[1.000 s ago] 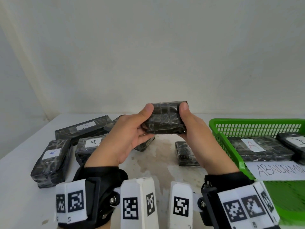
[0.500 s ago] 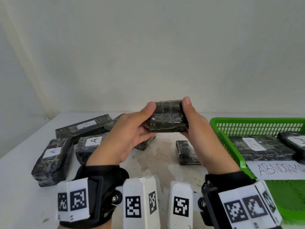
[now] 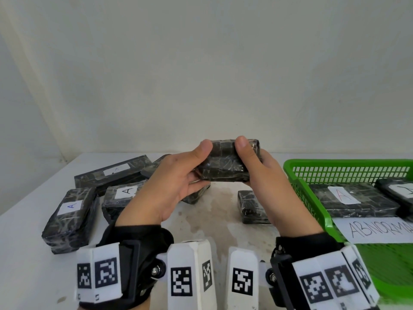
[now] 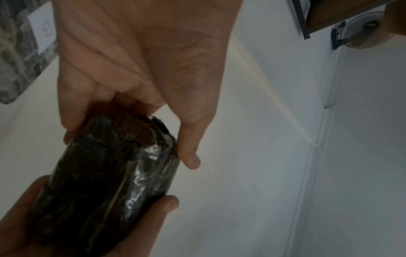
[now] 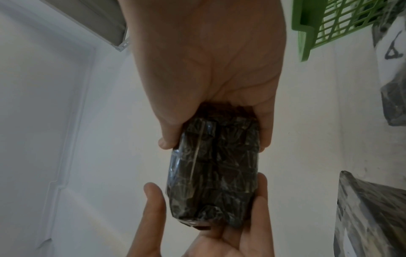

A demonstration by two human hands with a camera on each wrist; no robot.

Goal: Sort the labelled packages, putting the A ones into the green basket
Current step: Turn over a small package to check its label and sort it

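A black, plastic-wrapped package (image 3: 223, 163) is held in the air above the table, between both hands. My left hand (image 3: 190, 173) grips its left end, thumb on top and fingers underneath. Gripping the right end, my right hand (image 3: 252, 162) has its thumb over the top edge. No label shows on the faces I see, either here or in the wrist views (image 4: 105, 182) (image 5: 215, 173). The green basket (image 3: 297, 175) stands at the right, with an A-labelled package (image 3: 344, 195) and a second labelled one (image 3: 400, 191) in it.
Left on the white table lie two A-labelled packages (image 3: 71, 211) (image 3: 125, 193) and a long one (image 3: 116, 173). A small package (image 3: 250, 206) without a visible label lies below my right hand. A paper sign (image 3: 380, 229) hangs on the basket's front.
The package has turned a little between my hands, and its right end now sticks out past my right thumb. Both hands stay in about the same place.
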